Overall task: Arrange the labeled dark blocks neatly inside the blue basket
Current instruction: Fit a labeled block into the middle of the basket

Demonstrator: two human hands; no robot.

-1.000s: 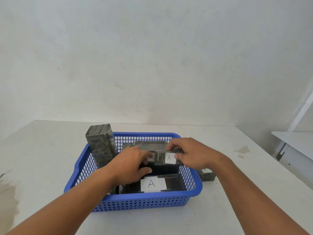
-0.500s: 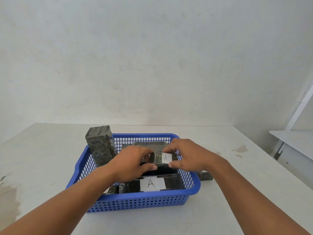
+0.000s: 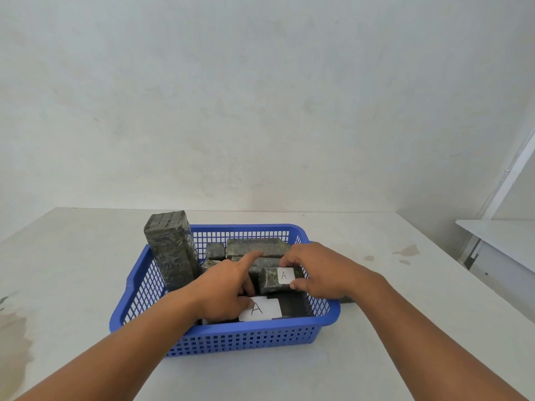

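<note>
A bump could tip the tall block (image 3: 170, 250)
In the blue basket (image 3: 231, 328), the right hand (image 3: 321, 270) pinches the small block (image 3: 270, 282); the left hand (image 3: 223, 290) pokes a back block (image 3: 272, 246), grip unclear.

Soft, even daylight fills the scene, bright on the pale wall (image 3: 260, 96) and desk (image 3: 72, 285), with only faint shadows, no glare, mild softness overall and wide-angle bending toward the edges.

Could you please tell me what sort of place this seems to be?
Probably a bare workroom: a stained white table, a blank pale wall and another white bench at right.
</note>
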